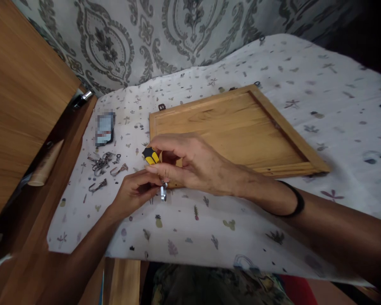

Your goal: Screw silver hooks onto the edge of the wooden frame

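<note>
My right hand (pixel 197 163) is closed around the black-and-yellow handle of a screwdriver (pixel 151 156), which stands close to upright at the near left corner of a framed wooden panel (pixel 222 127). Just below it, my left hand (pixel 138 190) pinches a small shiny metal hook (pixel 163 193) against that corner. My fingers hide the screwdriver's tip and any screw under it. The panel lies flat on a white printed cloth, with a small dark metal bracket (pixel 161 107) on its far left edge.
Left of my hands lie a pile of metal hooks (pixel 101 162) and two separate hooks (pixel 98 185). Behind them is a phone (pixel 104 129). A beige tube (pixel 46 164) rests on the brown wooden ledge, and the printed cloth (pixel 190 237) ends at the near edge.
</note>
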The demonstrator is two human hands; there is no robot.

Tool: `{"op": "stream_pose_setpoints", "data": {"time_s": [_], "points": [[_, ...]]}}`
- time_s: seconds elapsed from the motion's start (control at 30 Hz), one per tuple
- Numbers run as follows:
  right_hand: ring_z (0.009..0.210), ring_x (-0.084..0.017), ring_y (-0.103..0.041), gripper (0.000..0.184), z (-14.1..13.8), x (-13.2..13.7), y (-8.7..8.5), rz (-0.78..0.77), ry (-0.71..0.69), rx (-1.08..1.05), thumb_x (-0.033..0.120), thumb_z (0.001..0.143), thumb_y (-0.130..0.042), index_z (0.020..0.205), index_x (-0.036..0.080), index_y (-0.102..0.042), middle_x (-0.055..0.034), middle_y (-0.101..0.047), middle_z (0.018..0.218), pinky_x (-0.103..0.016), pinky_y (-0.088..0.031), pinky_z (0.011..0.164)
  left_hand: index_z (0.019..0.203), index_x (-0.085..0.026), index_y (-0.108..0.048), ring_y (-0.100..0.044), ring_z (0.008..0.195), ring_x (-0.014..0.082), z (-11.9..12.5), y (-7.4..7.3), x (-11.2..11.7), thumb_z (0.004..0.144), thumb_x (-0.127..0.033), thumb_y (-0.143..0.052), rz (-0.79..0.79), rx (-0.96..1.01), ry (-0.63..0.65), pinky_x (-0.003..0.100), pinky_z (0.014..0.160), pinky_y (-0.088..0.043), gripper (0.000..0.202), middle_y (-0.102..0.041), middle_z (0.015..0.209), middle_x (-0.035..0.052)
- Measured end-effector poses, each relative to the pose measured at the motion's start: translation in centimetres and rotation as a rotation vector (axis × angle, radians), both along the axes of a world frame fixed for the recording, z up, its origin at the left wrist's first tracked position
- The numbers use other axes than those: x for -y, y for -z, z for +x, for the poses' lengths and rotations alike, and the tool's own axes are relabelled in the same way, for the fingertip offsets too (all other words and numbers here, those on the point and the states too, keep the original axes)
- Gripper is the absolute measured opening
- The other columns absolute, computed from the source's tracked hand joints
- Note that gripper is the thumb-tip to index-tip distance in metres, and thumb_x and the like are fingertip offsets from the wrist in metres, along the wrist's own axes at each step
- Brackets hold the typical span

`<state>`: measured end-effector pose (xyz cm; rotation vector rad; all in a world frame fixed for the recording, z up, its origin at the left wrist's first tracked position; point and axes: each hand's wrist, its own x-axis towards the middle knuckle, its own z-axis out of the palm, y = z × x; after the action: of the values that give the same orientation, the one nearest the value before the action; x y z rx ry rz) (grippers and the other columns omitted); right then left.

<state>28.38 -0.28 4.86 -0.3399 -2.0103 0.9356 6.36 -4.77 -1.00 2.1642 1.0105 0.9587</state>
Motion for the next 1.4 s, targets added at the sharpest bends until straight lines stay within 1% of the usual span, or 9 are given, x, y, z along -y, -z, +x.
{"op": "stream_pose_setpoints", "data": {"time_s": [0.13, 0.23, 0.4, 0.5, 0.63, 0.8, 0.93, 1.07, 1.4], "points": [[0.071, -0.011, -0.044, 0.030, 0.0, 0.0, 0.0, 0.015, 0.000, -0.004, 0.029, 0.099, -0.059, 0.077, 0.021, -0.040, 0.0060, -0.041, 0.070, -0.025, -0.033, 0.064, 0.093, -0.020, -0.073, -0.072, 0.080, 0.0150, -0.1, -0.2, 0.3, 0.091, -0.016, -0.071, -0.045, -0.016, -0.025, 0.024, 0.071, -0.058, 0.004, -0.078, 0.089, 0.0031], [0.072, -0.010, -0.044, 0.029, -0.1, 0.0, 0.0, 0.016, 0.001, -0.005, 0.026, 0.099, -0.059, 0.078, 0.021, -0.040, 0.0058, -0.042, 0.071, -0.024, -0.034, 0.066, 0.096, -0.020, -0.070, -0.069, 0.081, 0.0149, -0.5, -0.1, 0.5, 0.092, -0.021, -0.071, -0.043, -0.006, -0.030, 0.025, 0.073, -0.056, 0.004, -0.074, 0.090, 0.0031], [0.072, -0.011, -0.046, 0.027, 0.0, 0.1, 0.0, -0.016, 0.002, 0.025, 0.032, 0.101, -0.057, 0.080, 0.020, -0.044, 0.0039, -0.047, 0.072, -0.024, -0.036, 0.064, 0.106, -0.021, -0.065, -0.057, 0.068, 0.0122, -0.8, 0.1, 0.8, 0.085, -0.043, -0.081, -0.035, -0.068, -0.050, 0.023, 0.060, -0.048, 0.034, -0.060, 0.082, -0.0019], [0.075, -0.012, -0.050, 0.030, 0.0, 0.2, 0.1, -0.039, 0.018, 0.038, 0.040, 0.102, -0.055, 0.082, 0.020, -0.047, 0.0015, -0.052, 0.076, -0.023, -0.038, 0.065, 0.111, -0.023, -0.064, -0.055, 0.067, 0.0119, -0.5, 0.0, 1.0, 0.084, -0.049, -0.081, -0.031, -0.176, -0.059, 0.023, 0.060, -0.045, 0.041, -0.058, 0.081, -0.0034], [0.075, -0.012, -0.049, 0.031, 0.0, 0.1, 0.3, -0.028, 0.027, 0.030, 0.042, 0.102, -0.057, 0.082, 0.019, -0.049, 0.0020, -0.051, 0.076, -0.023, -0.038, 0.065, 0.114, -0.024, -0.064, -0.062, 0.076, 0.0150, -0.2, -0.2, 1.2, 0.087, -0.049, -0.078, 0.036, -0.221, -0.034, 0.026, 0.068, -0.051, 0.039, -0.064, 0.087, -0.0009], [0.072, -0.011, -0.045, 0.029, 0.0, 0.0, 0.3, 0.018, 0.024, 0.009, 0.036, 0.103, -0.057, 0.082, 0.019, -0.049, 0.0038, -0.046, 0.075, -0.024, -0.037, 0.065, 0.126, -0.025, -0.064, -0.070, 0.101, 0.0216, -0.3, 0.1, 0.9, 0.093, -0.045, -0.073, 0.244, -0.229, 0.054, 0.034, 0.084, -0.059, 0.040, -0.071, 0.113, 0.0078], [0.073, -0.011, -0.046, 0.026, 0.0, 0.1, 0.2, 0.022, 0.030, 0.037, 0.033, 0.103, -0.056, 0.082, 0.019, -0.048, 0.0034, -0.046, 0.076, -0.024, -0.038, 0.066, 0.124, -0.024, -0.067, -0.070, 0.110, 0.0242, -0.5, 0.2, 0.6, 0.094, -0.044, -0.072, 0.296, -0.232, 0.079, 0.039, 0.093, -0.060, 0.037, -0.073, 0.114, 0.0086], [0.075, -0.011, -0.047, 0.029, -0.1, 0.2, 0.2, 0.018, 0.037, 0.032, 0.036, 0.104, -0.055, 0.081, 0.020, -0.046, 0.0034, -0.046, 0.076, -0.024, -0.038, 0.065, 0.120, -0.024, -0.068, -0.071, 0.110, 0.0233, -0.5, 0.1, 0.6, 0.093, -0.046, -0.072, 0.300, -0.241, 0.072, 0.039, 0.096, -0.060, 0.035, -0.074, 0.113, 0.0074], [0.071, -0.010, -0.044, 0.032, 0.0, 0.1, 0.1, -0.006, 0.036, 0.033, 0.041, 0.104, -0.053, 0.081, 0.019, -0.047, 0.0051, -0.043, 0.072, -0.025, -0.036, 0.065, 0.113, -0.022, -0.067, -0.072, 0.102, 0.0208, -0.4, -0.2, 0.6, 0.093, -0.039, -0.073, 0.285, -0.244, 0.075, 0.033, 0.087, -0.060, 0.027, -0.075, 0.110, 0.0065]]}}
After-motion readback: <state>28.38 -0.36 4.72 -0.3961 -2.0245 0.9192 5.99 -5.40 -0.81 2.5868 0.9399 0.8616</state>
